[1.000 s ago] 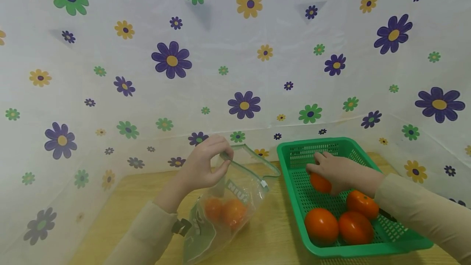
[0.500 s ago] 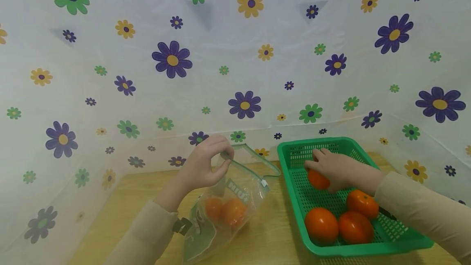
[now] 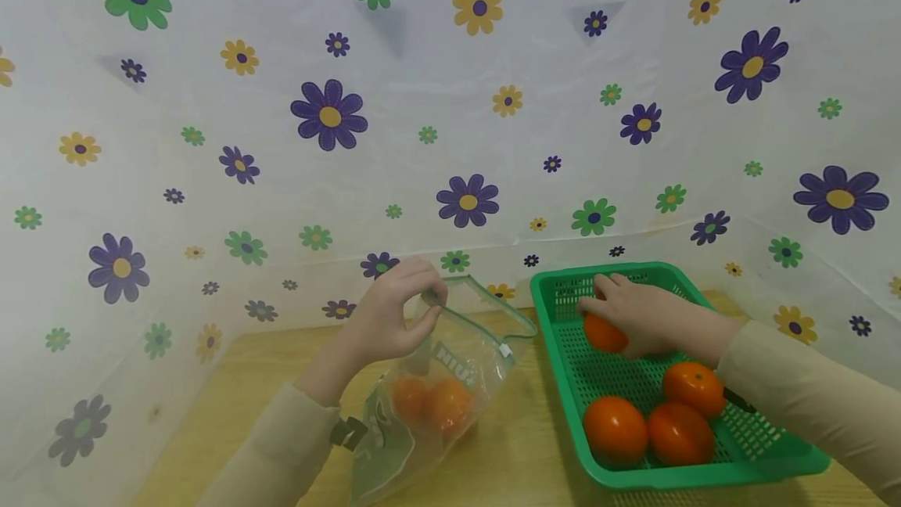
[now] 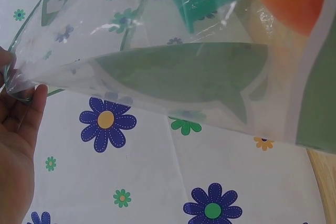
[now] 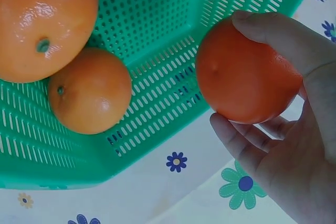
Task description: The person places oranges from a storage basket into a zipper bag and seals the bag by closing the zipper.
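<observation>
Wooden table — flowered sheet behind, seemingly draped on 3 sides

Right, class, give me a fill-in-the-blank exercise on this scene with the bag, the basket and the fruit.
1. The right hand grips an orange fruit above a basket whose colour is ____.
2. Not counting the gripped one, the number of orange fruits lying in the basket is ____.
3. The left hand pinches the rim of a clear plastic ____.
4. The fruits inside the bag number ____.

Missing words: green; three; bag; two
</observation>
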Tool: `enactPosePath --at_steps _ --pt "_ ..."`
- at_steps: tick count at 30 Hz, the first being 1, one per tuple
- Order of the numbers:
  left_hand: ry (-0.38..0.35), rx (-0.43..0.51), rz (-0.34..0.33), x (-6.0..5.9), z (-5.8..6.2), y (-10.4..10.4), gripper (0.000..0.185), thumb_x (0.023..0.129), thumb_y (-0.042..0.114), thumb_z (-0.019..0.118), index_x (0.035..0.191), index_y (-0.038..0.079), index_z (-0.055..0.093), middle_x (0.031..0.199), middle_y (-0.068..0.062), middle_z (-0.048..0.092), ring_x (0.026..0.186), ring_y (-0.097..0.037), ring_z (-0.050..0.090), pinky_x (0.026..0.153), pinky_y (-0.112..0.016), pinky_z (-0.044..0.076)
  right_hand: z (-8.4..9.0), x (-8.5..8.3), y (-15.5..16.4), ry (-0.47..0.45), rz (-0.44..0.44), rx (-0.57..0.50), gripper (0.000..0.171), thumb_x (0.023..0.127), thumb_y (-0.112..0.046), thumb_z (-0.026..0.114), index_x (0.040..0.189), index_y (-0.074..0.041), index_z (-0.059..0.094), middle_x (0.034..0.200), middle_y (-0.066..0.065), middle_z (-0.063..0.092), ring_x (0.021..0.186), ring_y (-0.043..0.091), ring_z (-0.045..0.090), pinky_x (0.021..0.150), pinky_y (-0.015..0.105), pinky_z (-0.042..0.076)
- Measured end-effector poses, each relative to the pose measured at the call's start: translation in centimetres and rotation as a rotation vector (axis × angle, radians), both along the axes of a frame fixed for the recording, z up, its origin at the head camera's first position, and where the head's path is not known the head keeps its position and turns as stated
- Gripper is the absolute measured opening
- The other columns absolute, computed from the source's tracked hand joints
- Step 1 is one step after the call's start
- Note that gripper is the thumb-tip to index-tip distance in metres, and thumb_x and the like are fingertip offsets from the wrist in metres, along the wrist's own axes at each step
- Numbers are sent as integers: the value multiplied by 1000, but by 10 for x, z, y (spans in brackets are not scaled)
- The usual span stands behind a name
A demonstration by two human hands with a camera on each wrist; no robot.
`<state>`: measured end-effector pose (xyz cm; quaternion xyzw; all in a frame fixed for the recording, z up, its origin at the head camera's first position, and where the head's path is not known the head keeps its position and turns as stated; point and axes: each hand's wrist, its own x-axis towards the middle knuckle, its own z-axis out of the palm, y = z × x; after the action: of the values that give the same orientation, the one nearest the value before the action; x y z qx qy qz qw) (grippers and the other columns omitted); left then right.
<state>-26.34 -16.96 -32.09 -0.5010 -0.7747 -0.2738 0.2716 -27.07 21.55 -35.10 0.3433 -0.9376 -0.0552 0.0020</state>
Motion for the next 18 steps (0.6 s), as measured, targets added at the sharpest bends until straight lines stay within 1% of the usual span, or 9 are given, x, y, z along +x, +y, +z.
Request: enactPosePath --at_steps 7,13,18 --pt "-1 3 7 2 1 1 16 84 -4 69 92 9 64 87 0 62 87 -14 57 79 -30 53 6 2 -2 9 9 11 69 71 -19 97 129 -20 58 119 13 52 104 28 54 75 38 61" --pt "-2 2 7 2 1 1 15 84 -3 68 92 9 65 87 0 62 87 -14 57 79 -30 53 9 3 -3 13 16 1 68 71 -17 96 127 -19 58 118 13 52 102 27 53 71 36 60" --pt "2 2 2 0 0 0 8 87 2 66 92 9 65 87 -1 62 87 -14 57 79 -30 53 11 5 -5 13 24 -4 70 70 -14 96 130 -18 58 120 14 51 103 28 52 70 35 60"
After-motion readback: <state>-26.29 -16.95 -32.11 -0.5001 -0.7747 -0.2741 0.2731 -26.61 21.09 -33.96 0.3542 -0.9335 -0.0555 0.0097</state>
